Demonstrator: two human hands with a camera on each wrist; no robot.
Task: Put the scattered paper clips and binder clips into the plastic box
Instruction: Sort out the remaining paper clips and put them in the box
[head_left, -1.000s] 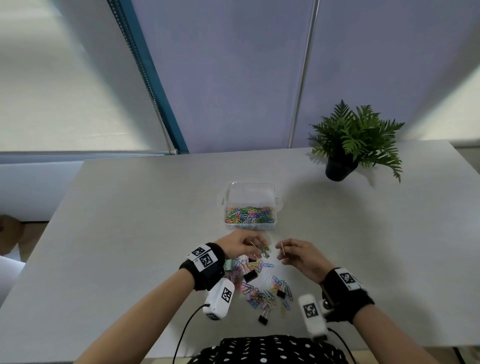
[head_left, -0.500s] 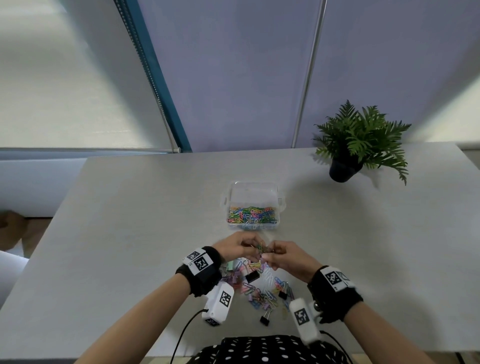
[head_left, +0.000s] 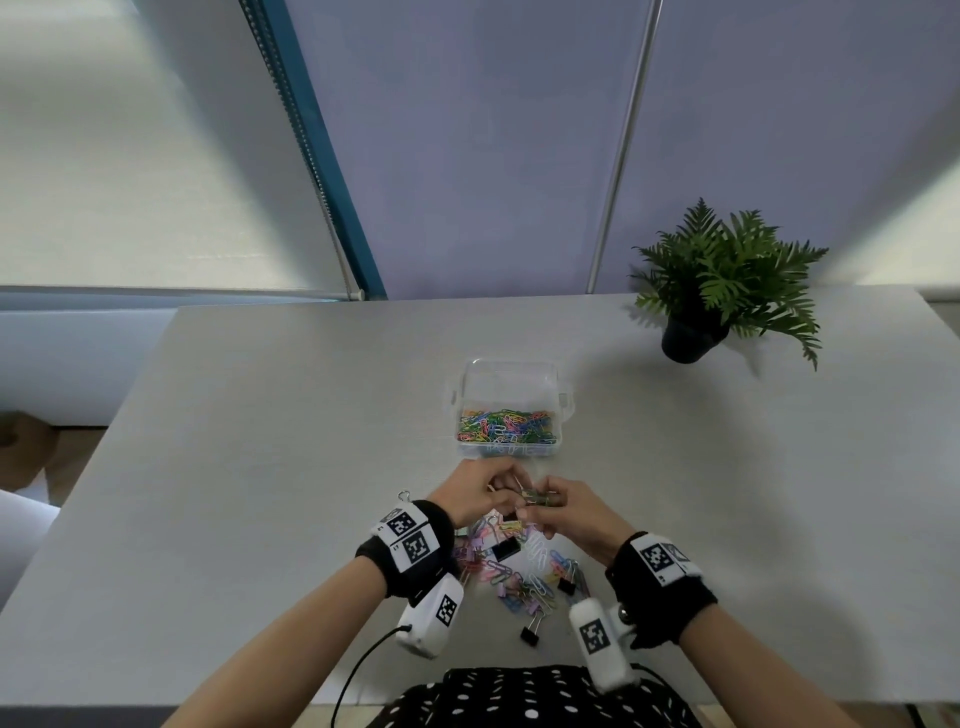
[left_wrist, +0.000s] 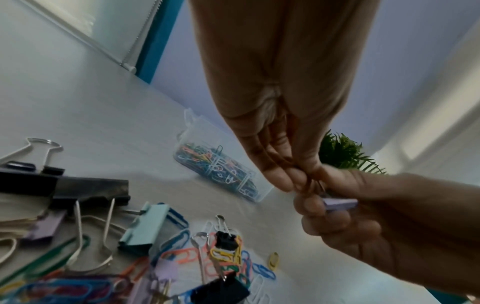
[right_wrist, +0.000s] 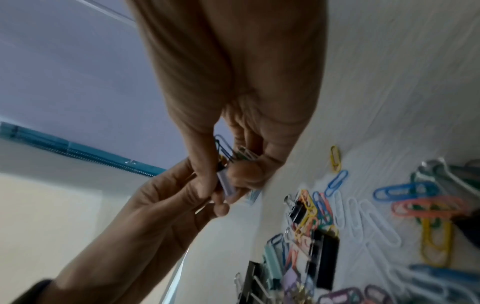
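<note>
A clear plastic box (head_left: 508, 410) (left_wrist: 215, 164), partly filled with coloured paper clips, stands mid-table. Just in front of it my two hands meet above the table. My right hand (head_left: 545, 506) (right_wrist: 226, 170) pinches a lilac binder clip (left_wrist: 340, 203) (right_wrist: 227, 185) together with several paper clips (right_wrist: 228, 150). Facing it, my left hand (head_left: 511, 491) (left_wrist: 298, 181) pinches the same small bunch at its thin wire end. Below the hands lies the scattered pile of paper clips and binder clips (head_left: 519, 571) (left_wrist: 223, 246) (right_wrist: 324, 216).
A potted fern (head_left: 722, 291) stands at the back right of the grey table (head_left: 260, 467). A small black binder clip (head_left: 531, 631) lies near the front edge. A large black binder clip (left_wrist: 91, 189) and a mint one (left_wrist: 145, 228) lie in the pile.
A second ago the hands were apart. The right hand has moved left until it meets the left hand, and both now hold the same bunch of clips.
</note>
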